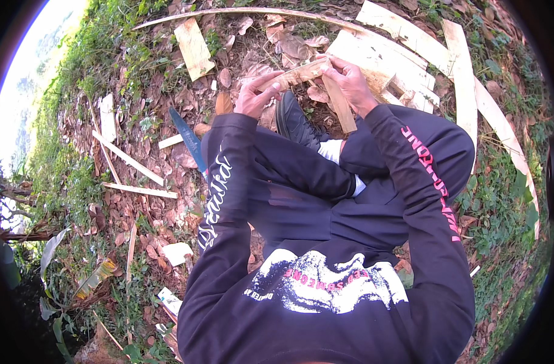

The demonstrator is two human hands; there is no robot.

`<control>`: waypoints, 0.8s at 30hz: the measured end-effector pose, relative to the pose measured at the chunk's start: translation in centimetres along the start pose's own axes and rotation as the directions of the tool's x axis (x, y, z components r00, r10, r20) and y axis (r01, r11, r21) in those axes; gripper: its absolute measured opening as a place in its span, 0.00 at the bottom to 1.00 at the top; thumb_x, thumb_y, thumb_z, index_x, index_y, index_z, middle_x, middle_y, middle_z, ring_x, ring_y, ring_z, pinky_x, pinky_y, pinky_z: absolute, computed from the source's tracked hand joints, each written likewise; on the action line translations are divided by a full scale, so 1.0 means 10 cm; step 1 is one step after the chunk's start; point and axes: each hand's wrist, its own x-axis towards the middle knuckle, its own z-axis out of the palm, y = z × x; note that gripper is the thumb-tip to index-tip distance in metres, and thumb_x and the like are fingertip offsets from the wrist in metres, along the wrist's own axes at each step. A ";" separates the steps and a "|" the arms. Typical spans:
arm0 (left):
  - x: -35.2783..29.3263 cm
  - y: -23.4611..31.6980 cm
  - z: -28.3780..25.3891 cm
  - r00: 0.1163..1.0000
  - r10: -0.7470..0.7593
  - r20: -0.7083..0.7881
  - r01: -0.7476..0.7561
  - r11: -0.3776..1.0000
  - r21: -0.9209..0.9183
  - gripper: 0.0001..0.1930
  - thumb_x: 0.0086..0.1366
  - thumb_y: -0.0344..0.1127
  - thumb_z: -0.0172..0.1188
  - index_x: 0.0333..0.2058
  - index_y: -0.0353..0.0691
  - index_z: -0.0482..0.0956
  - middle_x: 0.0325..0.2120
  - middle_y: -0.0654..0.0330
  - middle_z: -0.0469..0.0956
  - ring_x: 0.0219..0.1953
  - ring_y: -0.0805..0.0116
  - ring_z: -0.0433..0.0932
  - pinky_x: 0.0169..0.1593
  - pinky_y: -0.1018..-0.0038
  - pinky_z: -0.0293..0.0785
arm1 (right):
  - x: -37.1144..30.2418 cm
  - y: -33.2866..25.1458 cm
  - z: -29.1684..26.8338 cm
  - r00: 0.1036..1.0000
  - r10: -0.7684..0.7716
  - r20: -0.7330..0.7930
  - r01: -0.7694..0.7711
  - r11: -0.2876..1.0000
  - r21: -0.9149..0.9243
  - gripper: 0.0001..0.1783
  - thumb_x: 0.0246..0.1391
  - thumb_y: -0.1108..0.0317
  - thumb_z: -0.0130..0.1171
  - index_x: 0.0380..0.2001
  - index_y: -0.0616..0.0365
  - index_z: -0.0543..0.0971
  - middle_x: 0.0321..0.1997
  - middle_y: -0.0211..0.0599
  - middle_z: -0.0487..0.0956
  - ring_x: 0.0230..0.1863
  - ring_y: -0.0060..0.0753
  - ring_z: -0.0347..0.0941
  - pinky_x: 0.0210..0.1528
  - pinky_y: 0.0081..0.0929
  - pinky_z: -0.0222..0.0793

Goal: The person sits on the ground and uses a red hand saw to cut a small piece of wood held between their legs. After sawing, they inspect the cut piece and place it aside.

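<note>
My left hand (256, 97) is closed round the left end of a short wooden strip (298, 74), with the thumb along it. At the strip's other end, my right hand (351, 85) pinches it where it meets a second wooden piece (339, 106). That second piece slants down from my right fingers toward my knee, forming a corner with the first. Whether the two are fastened or only pressed together I cannot tell. Both hands are above the ground just beyond my dark shoe (294, 120).
A blue saw blade (189, 139) lies beside my left knee. Wide pale boards (365, 54) are stacked beyond my right hand, with long planks (461, 73) at the far right. A short board (194, 50) and thin strips (128, 159) lie on leaf-strewn ground to the left.
</note>
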 end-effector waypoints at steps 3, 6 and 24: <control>0.01 0.02 0.02 1.000 0.020 -0.002 -0.020 1.000 0.010 0.20 0.66 0.37 0.59 0.54 0.38 0.76 0.31 0.64 0.82 0.28 0.85 0.73 0.30 0.86 0.65 | 0.01 0.02 -0.02 1.000 -0.001 -0.013 0.001 1.000 -0.003 0.17 0.62 0.72 0.53 0.54 0.63 0.73 0.42 0.37 0.79 0.36 0.26 0.78 0.33 0.26 0.80; 0.00 0.00 0.02 1.000 0.022 -0.006 -0.022 1.000 -0.004 0.19 0.65 0.37 0.60 0.54 0.38 0.76 0.31 0.65 0.82 0.28 0.85 0.73 0.31 0.85 0.65 | 0.00 0.02 0.00 1.000 -0.007 -0.004 0.007 1.000 -0.004 0.18 0.62 0.72 0.52 0.54 0.62 0.73 0.42 0.37 0.79 0.36 0.25 0.78 0.34 0.26 0.80; 0.01 -0.04 0.00 1.000 0.015 -0.015 -0.016 1.000 -0.012 0.19 0.66 0.38 0.59 0.54 0.41 0.77 0.26 0.68 0.80 0.26 0.87 0.71 0.29 0.86 0.62 | -0.01 0.00 0.03 1.000 0.015 -0.005 -0.015 1.000 -0.001 0.18 0.62 0.72 0.51 0.55 0.61 0.73 0.41 0.35 0.79 0.37 0.24 0.78 0.35 0.25 0.80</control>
